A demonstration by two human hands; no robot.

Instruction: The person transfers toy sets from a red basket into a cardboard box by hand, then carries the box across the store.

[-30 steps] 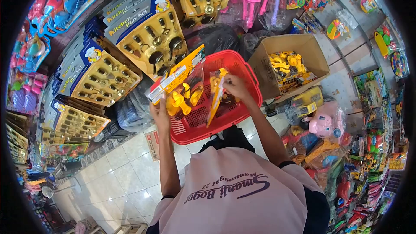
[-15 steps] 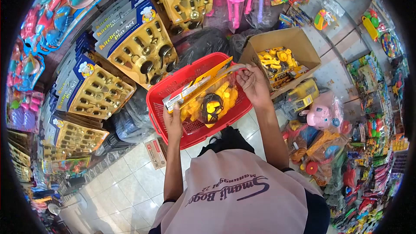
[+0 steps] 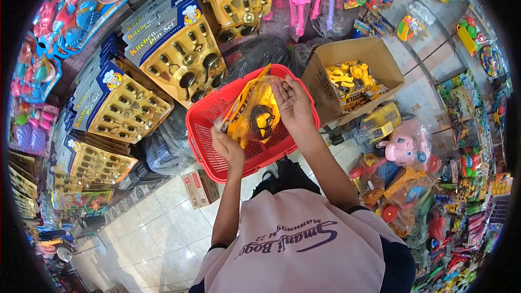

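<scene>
Both hands are on a bagged yellow toy (image 3: pixel 254 113), a clear packet with a yellow header card and a dark wheel-like part inside, held just above the red basket (image 3: pixel 202 111). The left hand (image 3: pixel 228 149) is closed on the packet's lower edge, fingers curled under it; the right hand (image 3: pixel 293 102) is closed on its upper right side, thumb and fingers pinching the plastic. Compared with half a second ago, the packet has turned from lying broad and nearly flat across the basket to standing steeper and bunched, and the two hands have drawn closer together; a second ago the hands held separate packets apart from one another. In my judgement the packets have been gathered into one bundle that is being handled over the basket rather than set down. The basket's mesh floor shows bare red to the left of the hands; what lies under the packet is hidden. Beside it on the right, the open cardboard box (image 3: pixel 325 89) holds more yellow toys in packets, loosely heaped. To the left, kitchen play sets (image 3: pixel 179 49) lean in overlapping rows, and a small carton (image 3: pixel 199 187) sits on the tiled floor near the basket.
</scene>
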